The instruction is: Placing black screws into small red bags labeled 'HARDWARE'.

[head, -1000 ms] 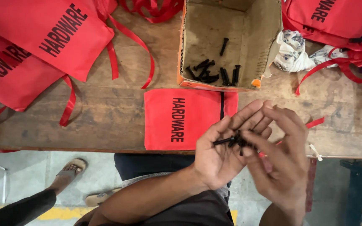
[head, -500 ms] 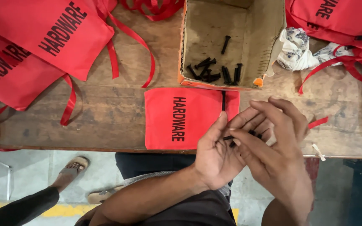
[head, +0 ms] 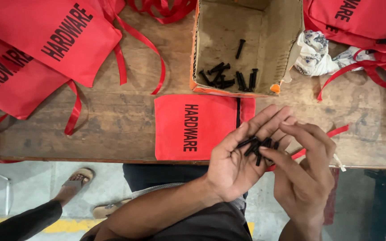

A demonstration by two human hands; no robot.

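A worn wooden table (head: 112, 120) fills most of the view. Large red fabric bags (head: 45, 49) with black lettering lie piled at its left, their red ribbons (head: 135, 49) trailing across the wood, and more red bags (head: 358, 22) sit at the upper right. An open cardboard box (head: 246, 44) stands at the top centre, holding a scatter of black screws (head: 228, 78) along its near side. Just below the box a smaller red pouch (head: 197, 127) lies flat at the table's front edge. A crumpled patterned cloth (head: 318, 56) rests right of the box.

In front of the pouch, the left hand (head: 242, 160) is open, palm up and cupped, with a small bunch of black screws (head: 258, 146) lying across its fingers. The right hand (head: 302, 178) curls over them, its fingertips touching the bunch; whether it pinches a screw cannot be told. Below the table edge, a sandalled foot (head: 74, 183) stands on the floor.
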